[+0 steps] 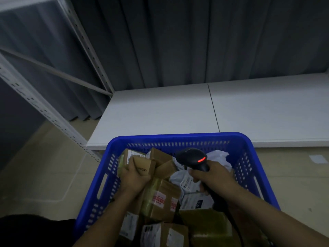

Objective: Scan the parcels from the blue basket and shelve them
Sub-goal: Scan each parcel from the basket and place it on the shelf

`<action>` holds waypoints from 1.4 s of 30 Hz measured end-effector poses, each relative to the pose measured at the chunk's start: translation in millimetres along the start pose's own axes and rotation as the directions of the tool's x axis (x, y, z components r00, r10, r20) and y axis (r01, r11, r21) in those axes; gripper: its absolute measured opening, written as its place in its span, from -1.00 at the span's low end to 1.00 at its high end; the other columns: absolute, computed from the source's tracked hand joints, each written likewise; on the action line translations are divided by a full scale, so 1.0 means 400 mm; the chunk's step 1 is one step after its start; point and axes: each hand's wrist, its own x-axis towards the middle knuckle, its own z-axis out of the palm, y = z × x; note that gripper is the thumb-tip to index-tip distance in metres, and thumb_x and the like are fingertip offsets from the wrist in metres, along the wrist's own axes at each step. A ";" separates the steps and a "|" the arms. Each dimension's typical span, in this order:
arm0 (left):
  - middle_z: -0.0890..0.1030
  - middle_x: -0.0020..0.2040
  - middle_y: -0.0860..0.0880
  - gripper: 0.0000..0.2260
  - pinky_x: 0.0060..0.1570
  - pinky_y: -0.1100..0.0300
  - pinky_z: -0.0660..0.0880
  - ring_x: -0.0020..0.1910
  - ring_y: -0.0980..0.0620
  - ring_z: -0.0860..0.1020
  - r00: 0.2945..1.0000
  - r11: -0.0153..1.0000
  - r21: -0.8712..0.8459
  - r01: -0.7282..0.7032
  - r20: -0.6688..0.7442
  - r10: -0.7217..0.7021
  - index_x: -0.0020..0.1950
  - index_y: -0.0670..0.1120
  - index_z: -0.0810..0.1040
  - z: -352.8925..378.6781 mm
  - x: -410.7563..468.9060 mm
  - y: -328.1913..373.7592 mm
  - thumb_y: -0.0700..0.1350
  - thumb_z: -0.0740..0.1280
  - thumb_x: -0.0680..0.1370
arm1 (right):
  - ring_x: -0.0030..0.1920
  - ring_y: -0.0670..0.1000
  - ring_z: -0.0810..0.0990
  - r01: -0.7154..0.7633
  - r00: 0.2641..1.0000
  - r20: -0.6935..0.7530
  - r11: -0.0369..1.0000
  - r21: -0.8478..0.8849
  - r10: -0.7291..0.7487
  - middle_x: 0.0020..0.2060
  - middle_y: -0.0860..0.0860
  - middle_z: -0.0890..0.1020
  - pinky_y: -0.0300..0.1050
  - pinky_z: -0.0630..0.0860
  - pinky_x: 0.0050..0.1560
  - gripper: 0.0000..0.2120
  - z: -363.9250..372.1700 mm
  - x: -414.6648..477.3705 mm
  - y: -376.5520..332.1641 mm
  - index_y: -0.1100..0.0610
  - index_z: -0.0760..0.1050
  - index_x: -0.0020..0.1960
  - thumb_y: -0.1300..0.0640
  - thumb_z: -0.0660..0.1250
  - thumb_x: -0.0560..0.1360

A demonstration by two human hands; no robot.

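On the far left stands a grey metal rack post with little holes [44, 111], tilted in the view. Below it is the pale beige floor [41, 175]. Behind everything hangs a dark grey curtain [178, 41].

The big blue plastic basket with holes in its walls [178, 138] sits on the floor, just in front of a low, flat white shelf board [160, 113]. The basket is full of parcels.

The left arm comes up from the bottom and reaches into the left side of the basket. The left hand [132, 177] has its back facing up. Its fingers are curled tight around a small brown cardboard box [142, 165], which sits on top of the pile near the far left corner. More brown boxes lie all around it. Just below the hand is a brown cardboard box with red and white stickers [163, 198].

Next comes a black hand scanner with a red glowing light [194, 158]. It is held over the middle of the basket, and its head points away from the person, toward the far wall of the basket.

The right arm comes in from the bottom right corner. The right hand [211, 177] is wrapped around the scanner's handle, with the fingers closed on it.

Past the scanner, at the far right of the basket, lie crumpled white plastic bag parcels [219, 155].
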 end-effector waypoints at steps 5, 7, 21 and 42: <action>0.19 0.39 -0.12 0.07 0.14 0.02 0.42 0.26 -0.09 0.35 0.955 0.976 -0.077 -0.205 -0.232 0.182 0.54 0.19 -0.23 -0.118 -0.077 0.121 0.18 0.51 0.33 | -0.43 0.08 0.63 0.051 0.999 -0.019 0.991 0.121 -0.050 -0.29 0.14 0.70 -0.14 0.56 -0.42 -0.87 0.019 -0.020 -0.027 0.19 0.56 -0.06 0.12 0.41 0.50; 0.22 0.41 -0.06 0.08 0.20 -0.04 0.40 0.33 -0.05 0.30 0.915 0.951 -0.088 -0.296 -0.312 0.256 0.53 0.23 -0.23 -0.169 -0.112 0.176 0.20 0.52 0.32 | -0.33 0.11 0.67 0.075 0.997 -0.021 0.979 0.187 -0.072 -0.26 0.15 0.70 -0.08 0.62 -0.33 -0.87 0.028 -0.029 -0.044 0.18 0.57 -0.02 0.14 0.42 0.50; 0.50 0.23 0.10 -0.32 0.01 0.08 0.57 0.15 0.07 0.53 0.956 0.822 -0.498 -0.276 -0.054 0.289 0.47 0.15 0.17 -0.214 -0.259 0.338 0.10 0.44 0.45 | 0.02 0.07 0.70 0.057 0.996 -0.002 0.585 0.809 -0.094 0.01 0.16 0.71 -0.09 0.65 -0.09 -0.84 0.013 -0.118 -0.121 0.25 0.52 0.04 0.17 0.28 0.54; 0.65 -0.06 0.11 -0.92 -0.09 0.14 0.57 -0.14 0.12 0.63 0.972 0.829 -0.543 -0.130 -0.233 -0.001 -0.01 0.16 0.54 -0.291 -0.166 0.124 0.00 0.39 0.53 | -0.22 -0.04 0.55 0.258 0.966 0.138 0.795 -0.550 -0.219 -0.21 0.04 0.61 -0.34 0.39 -0.28 -0.77 -0.011 -0.098 -0.075 0.17 0.55 0.01 0.02 0.39 0.49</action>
